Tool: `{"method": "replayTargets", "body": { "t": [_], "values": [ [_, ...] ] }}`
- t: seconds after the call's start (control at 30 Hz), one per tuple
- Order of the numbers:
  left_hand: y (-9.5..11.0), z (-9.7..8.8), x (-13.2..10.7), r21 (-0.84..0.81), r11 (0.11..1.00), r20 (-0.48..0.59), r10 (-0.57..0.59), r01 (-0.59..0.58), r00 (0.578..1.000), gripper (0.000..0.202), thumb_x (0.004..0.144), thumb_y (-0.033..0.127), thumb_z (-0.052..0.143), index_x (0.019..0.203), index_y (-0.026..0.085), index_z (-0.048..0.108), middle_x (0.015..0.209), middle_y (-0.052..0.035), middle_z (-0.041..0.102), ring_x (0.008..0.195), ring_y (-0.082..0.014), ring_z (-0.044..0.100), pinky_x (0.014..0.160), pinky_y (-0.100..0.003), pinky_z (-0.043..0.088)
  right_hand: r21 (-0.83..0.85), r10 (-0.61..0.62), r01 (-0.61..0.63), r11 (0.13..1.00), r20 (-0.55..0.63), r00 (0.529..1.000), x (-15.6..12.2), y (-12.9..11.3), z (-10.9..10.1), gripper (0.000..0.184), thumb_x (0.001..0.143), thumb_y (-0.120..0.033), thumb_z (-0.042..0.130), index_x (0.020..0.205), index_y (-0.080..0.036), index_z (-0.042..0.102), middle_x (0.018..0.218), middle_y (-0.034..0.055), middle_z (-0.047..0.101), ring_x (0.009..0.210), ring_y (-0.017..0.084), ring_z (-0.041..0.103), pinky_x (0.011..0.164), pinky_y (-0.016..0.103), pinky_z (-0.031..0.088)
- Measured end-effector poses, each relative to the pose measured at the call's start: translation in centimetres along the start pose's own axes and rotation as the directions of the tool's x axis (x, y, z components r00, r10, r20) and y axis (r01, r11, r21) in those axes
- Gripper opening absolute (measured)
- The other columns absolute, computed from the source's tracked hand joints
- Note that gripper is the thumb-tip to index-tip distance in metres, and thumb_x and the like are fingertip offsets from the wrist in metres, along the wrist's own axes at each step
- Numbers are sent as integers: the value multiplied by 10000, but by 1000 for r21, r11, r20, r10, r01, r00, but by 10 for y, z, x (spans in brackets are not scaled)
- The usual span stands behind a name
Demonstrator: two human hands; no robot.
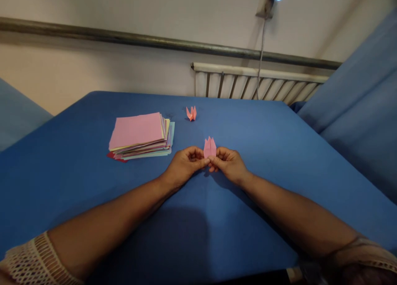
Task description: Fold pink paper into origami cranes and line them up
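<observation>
Between both hands I hold a small folded pink paper (210, 147), upright, with several pointed tips along its top edge. My left hand (188, 163) pinches its lower left side, thumb in front. From the other side my right hand (228, 163) pinches the lower right part, its thumb close to the left one. The fingers behind the paper are partly hidden. Beyond my hands a small orange-pink folded paper figure (191, 114) with pointed tips stands on the blue table (266, 140).
To the left of my hands lies a thick stack of coloured paper sheets (138, 131), pink on top. Behind the table are a wall pipe (149, 41), a radiator (242, 70) and a socket (265, 5) with a hanging cord. A blue curtain (356, 94) hangs at the right.
</observation>
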State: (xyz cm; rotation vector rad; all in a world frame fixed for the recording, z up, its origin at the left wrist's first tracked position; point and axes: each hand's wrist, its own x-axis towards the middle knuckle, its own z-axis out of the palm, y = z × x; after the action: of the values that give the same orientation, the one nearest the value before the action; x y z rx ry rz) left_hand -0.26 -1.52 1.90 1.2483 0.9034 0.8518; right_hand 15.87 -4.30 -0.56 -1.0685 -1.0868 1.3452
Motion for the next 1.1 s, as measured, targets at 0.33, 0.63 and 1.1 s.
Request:
{"method": "replayTargets", "body": {
  "t": [0.33,0.63,1.1],
  "values": [
    [2,-8,0,-13,1000,-51,19,-19,999,341,606,353,881,701,145,628,616,7,654,540,-98,576,566,-233,465,218,116,-143,966,132,984,3,3,1,390,615,-472,883,729,-152,691,701,44,749,561,123,681,516,226,507],
    [3,-10,2,4,1000,-57,27,-26,998,344,603,367,874,691,155,619,590,32,602,513,-90,544,531,-221,436,156,131,-143,977,87,988,4,5,-1,398,616,-469,880,716,-163,646,638,14,711,514,114,649,476,215,475],
    [0,-7,4,-7,997,-35,70,-70,997,290,670,352,847,733,145,654,665,26,624,620,-82,536,627,-205,428,24,12,-15,1000,105,994,0,3,-2,333,660,-442,830,650,-189,615,550,-26,644,421,85,540,450,222,417]
  ]
}}
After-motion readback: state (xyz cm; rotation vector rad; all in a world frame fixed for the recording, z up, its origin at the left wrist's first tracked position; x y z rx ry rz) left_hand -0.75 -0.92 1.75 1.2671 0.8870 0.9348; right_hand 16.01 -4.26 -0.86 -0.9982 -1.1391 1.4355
